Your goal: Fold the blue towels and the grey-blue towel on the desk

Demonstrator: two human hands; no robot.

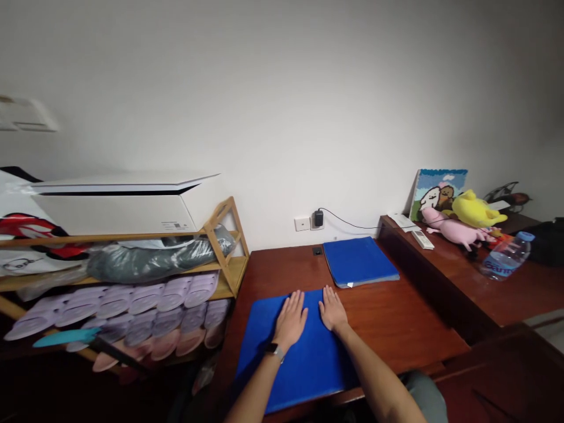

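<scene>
Wooden rack (pixel 222 276) at your left: rows of lilac slippers (pixel 132 299) on the lower shelves, a grey bagged bundle (pixel 154 258) above them, a white box (pixel 118 202) on top. Raised desk ledge (pixel 462 282) at right carries plush toys (pixel 467 220) and a water bottle (pixel 506 255) lying on its side.

Your left hand (pixel 291 320) and right hand (pixel 333 310) lie palm-down, side by side, on the blue cloth (pixel 304 358) spread at the near desk edge. Fingers straight, slightly spread, gripping nothing. A folded blue stack (pixel 359 261) sits farther back, apart from both hands.
</scene>
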